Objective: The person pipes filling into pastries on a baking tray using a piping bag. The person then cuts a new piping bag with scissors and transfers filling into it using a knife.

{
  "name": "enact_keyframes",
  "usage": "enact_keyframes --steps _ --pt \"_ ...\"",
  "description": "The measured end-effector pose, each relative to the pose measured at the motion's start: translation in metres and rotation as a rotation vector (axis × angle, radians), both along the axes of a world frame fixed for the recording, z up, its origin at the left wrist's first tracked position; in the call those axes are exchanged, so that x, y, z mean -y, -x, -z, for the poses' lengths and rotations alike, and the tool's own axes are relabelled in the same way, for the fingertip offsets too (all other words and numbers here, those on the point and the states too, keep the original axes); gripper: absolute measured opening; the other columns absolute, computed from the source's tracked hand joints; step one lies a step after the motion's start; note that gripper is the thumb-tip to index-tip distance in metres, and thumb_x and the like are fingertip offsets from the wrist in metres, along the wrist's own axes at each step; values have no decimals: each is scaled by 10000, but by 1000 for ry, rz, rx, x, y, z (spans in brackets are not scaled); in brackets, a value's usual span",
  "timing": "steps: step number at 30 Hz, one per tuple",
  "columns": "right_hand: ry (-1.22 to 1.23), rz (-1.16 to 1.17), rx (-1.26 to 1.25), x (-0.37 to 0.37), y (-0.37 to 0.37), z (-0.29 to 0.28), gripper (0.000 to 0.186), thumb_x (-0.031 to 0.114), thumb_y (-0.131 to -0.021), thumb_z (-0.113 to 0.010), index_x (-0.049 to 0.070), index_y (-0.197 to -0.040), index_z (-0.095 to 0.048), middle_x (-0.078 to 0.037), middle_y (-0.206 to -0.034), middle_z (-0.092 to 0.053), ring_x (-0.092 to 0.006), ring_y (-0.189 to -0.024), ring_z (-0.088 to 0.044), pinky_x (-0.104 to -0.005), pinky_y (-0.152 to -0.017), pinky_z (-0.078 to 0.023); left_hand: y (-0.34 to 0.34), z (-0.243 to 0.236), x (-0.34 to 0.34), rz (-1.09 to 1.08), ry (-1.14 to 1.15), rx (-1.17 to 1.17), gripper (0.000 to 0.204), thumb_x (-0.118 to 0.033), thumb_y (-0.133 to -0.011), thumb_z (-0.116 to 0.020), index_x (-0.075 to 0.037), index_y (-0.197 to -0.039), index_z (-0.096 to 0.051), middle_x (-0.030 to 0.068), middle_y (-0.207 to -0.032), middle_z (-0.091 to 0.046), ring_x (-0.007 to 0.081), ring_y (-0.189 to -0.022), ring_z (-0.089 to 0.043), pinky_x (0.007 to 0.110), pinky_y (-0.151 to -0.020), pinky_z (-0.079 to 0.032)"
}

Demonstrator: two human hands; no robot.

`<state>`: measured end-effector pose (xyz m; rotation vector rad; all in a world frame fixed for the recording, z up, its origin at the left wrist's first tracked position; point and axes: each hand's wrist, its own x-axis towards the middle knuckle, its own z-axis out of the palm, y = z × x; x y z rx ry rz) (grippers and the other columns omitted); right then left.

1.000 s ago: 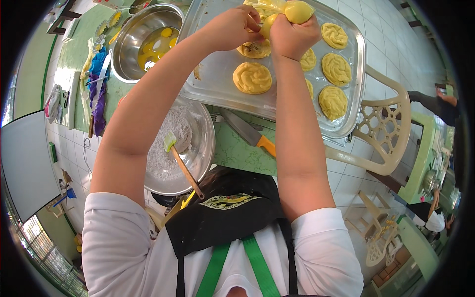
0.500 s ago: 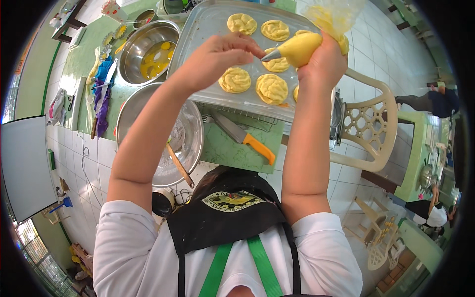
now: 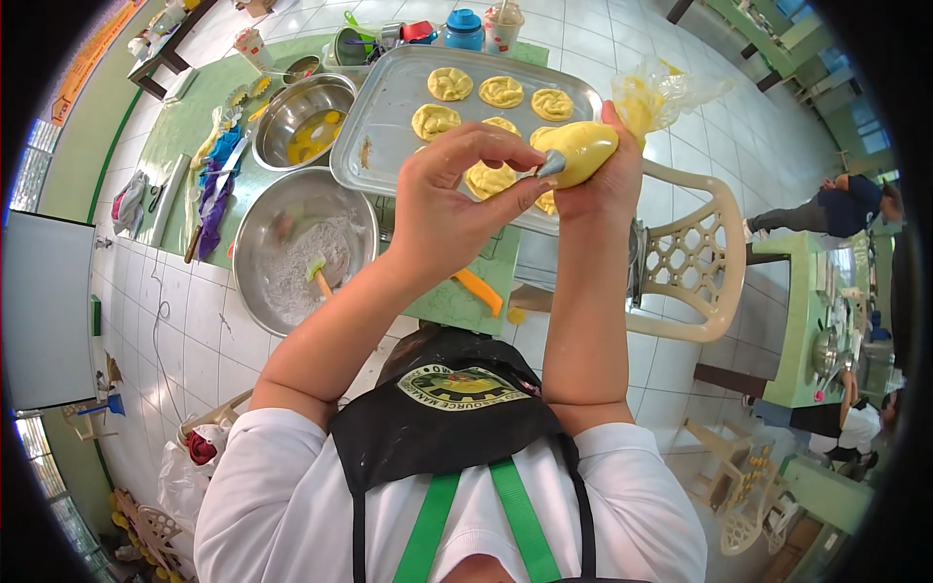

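Observation:
My right hand [image 3: 607, 175] is wrapped round a piping bag [image 3: 583, 146] full of yellow paste, its clear plastic top bunched above my fist. My left hand [image 3: 466, 180] pinches near the bag's metal nozzle [image 3: 550, 165], which points down-left, thumb and forefinger at its tip. Below and behind both hands lies the metal tray [image 3: 360, 126] with several piped yellow swirls [image 3: 449, 84]. Left of my left arm stands a steel bowl of white powder [image 3: 301, 262] with a spatula. An orange knife handle [image 3: 478, 291] shows below my hands.
A steel bowl with eggs [image 3: 311, 131], cloths [image 3: 214, 185], cups and a blue container [image 3: 464, 29] share the green table [image 3: 175, 223]. A plastic chair [image 3: 700, 262] stands at the right; other people [image 3: 836, 204] are at a far-right counter.
The bag has come down toward me, away from the tray's far area. My left hand has moved right and down onto the nozzle. More of the tray and table's back edge shows.

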<state>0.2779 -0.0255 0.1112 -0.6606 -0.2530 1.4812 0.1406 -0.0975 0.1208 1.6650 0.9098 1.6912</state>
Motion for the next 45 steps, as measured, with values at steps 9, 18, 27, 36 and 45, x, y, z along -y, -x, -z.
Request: enact_keyframes --steps 9,18,27,36,45 --pt "-7 -13 18 30 -25 -13 349 232 -945 -520 56 -1231 -423 -104 -978 -576 -258 -824 -627 -412 -668 -538 -28 -11 23 -11 -102 4 185 27 -711 -763 -28 -869 -686 56 -883 -668 141 -811 -635 260 -719 -508" --pt "-76 217 97 56 -38 -43 221 213 -920 -561 72 -1074 -489 -43 -807 -571 -195 -736 -617 -387 -645 -532 -44 -18 33 -112 -136 -185 246 -5 -687 -759 -26 -911 -659 56 -848 -657 139 -743 -625 245 -684 -514" --pt "-129 296 115 64 -50 -47 252 211 -920 -555 106 -715 -454 -7 -669 -464 -154 -611 -523 -340 -589 -483 -58 -25 42 -218 -228 -279 242 -12 -637 -744 -26 -855 -640 48 -754 -630 132 -642 -595 246 -596 -498" --pt "-122 201 47 62 -70 -41 173 217 -927 -538 80 -839 -480 -42 -723 -518 -193 -658 -579 -365 -620 -507 -74 -32 47 -178 -235 -277 239 21 -649 -735 -9 -876 -665 34 -748 -647 92 -656 -576 225 -631 -480" --pt "-12 -108 -114 56 -67 -13 318 348 -945 -519 31 -949 -507 -109 -801 -618 -249 -695 -642 -389 -625 -537 -84 -28 47 -160 -121 -190 218 -12 -674 -766 -16 -871 -672 43 -730 -658 111 -642 -629 228 -619 -512"
